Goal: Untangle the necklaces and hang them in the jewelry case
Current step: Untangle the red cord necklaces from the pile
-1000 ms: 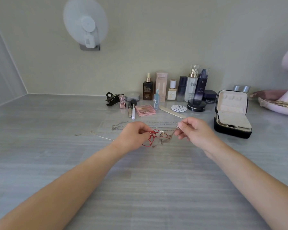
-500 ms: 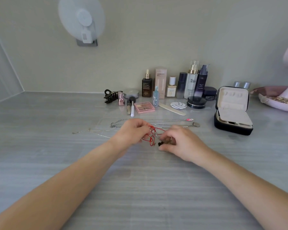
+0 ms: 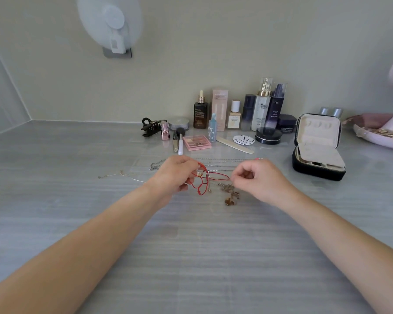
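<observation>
Presently, in the head view, the only one given, the tangle (image 3: 210, 181) of necklaces is held low over the table (image 3: 191, 257) between the two hands. One side of the red cord (image 3: 217, 175) is gripped by the left hand (image 3: 175, 175), its fingers curled round the loops, so that they are bunched and kept from sliding. The right hand (image 3: 259, 180) is curled into a pinch at the far end of the red loop. Whether the cord itself or a fine chain is nipped there is too small to be told. The hands are kept apart, it is judged, so that the loop is drawn open and its crossings can be read. A clump of chain (image 3: 227, 189) with a brown pendant is left lying on the table by the right hand, probably to keep its weight off the knot. Longer silver chains (image 3: 218, 165) are laid across the table just behind the hands, and a thin chain (image 3: 123, 174) trails off to the left.

The jewelry case (image 3: 318, 159) is stood open well to the right, lid upright, with no necklace seen in it. Nothing is set between it and the right hand. Movement is bounded behind by a row of cosmetics (image 3: 247, 114) near the wall and at the far right by a pink tray (image 3: 377, 141). The widest room for laying chains out is found toward the body and to the left.
</observation>
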A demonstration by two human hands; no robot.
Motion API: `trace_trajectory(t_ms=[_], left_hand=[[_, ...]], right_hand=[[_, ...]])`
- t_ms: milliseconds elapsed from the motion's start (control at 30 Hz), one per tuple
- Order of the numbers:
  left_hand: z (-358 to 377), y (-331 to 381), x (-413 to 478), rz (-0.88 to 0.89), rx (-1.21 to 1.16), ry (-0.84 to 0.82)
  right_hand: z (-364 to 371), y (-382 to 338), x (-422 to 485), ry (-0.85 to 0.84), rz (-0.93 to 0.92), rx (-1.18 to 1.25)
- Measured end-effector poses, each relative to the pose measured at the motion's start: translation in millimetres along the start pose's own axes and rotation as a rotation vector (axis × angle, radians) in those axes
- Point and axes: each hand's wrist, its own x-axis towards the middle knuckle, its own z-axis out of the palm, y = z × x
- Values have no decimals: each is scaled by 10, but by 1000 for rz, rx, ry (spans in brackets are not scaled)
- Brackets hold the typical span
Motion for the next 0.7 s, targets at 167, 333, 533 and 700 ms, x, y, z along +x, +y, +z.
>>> trace_trajectory(t_ms=[167,333,533,700], left_hand=[[67,43,-61,-41,-165,-110],[88,51,-101,-38,-183,-144],[43,76,-73,-72,-189,-84],[-23,132,-49,-47,-253,-13]], right_hand=[[42,-47,-14,-30,-2,50],[166,-157,-43,-34,-62,138],[118,-82,-22,11,-63,78],[13,0,-2,-107,-11,-79]])
